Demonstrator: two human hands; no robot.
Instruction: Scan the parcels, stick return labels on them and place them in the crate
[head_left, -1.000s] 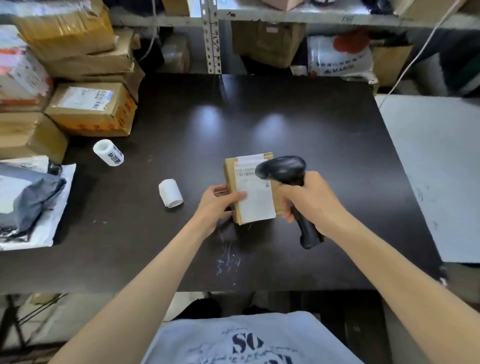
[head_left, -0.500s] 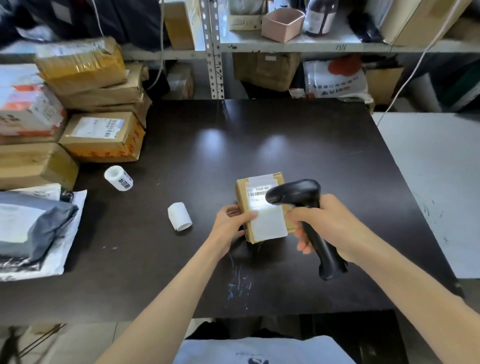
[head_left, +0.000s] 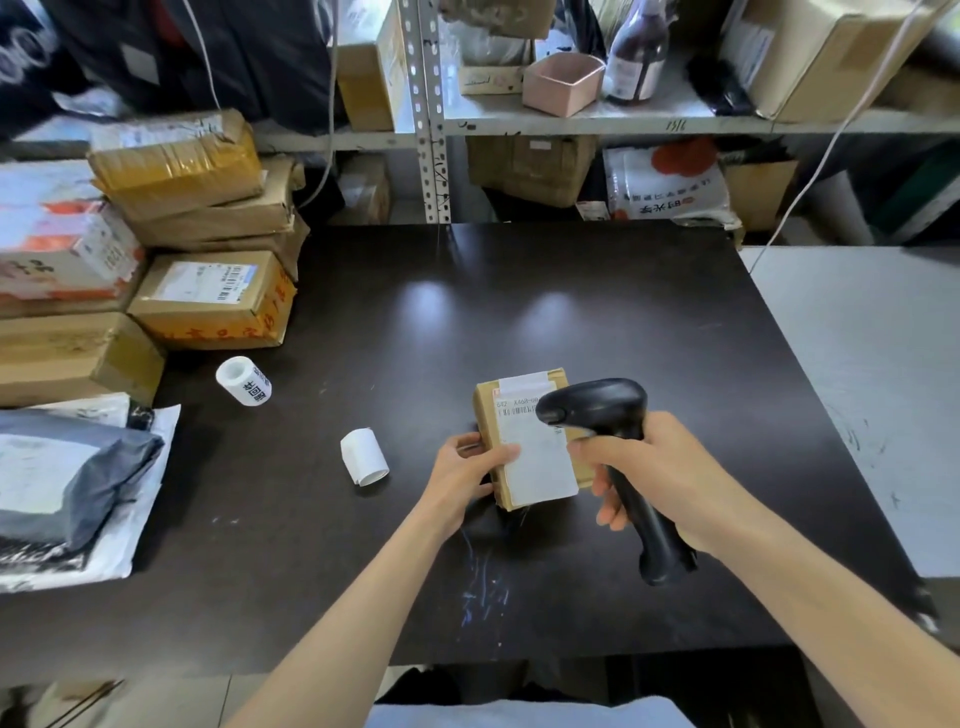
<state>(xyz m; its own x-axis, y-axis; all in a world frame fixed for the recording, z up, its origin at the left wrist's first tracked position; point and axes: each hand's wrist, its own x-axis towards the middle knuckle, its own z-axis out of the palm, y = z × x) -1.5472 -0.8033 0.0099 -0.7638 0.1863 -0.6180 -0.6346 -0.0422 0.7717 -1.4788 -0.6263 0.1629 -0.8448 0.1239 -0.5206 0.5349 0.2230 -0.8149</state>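
A small brown cardboard parcel (head_left: 524, 457) with a white shipping label stands tilted on the dark table (head_left: 519, 322), near its middle. My left hand (head_left: 462, 478) grips its left edge, thumb on the label. My right hand (head_left: 654, 473) holds a black barcode scanner (head_left: 608, 415) by the handle, its head over the parcel's upper right and covering part of the barcode. Two white label rolls lie to the left: a plain roll (head_left: 363, 456) and a printed roll (head_left: 243, 380). No crate is in view.
Stacked cardboard parcels (head_left: 208, 299) and grey mailer bags (head_left: 67, 483) crowd the table's left edge. Metal shelving (head_left: 431, 114) with boxes, a pink tub and a bottle stands behind. A pale grey surface (head_left: 872, 374) adjoins the table on the right.
The bright scan light seen on the barcode half a second ago is gone. The camera has tilted up, showing more of the shelves. Both hands keep their holds.
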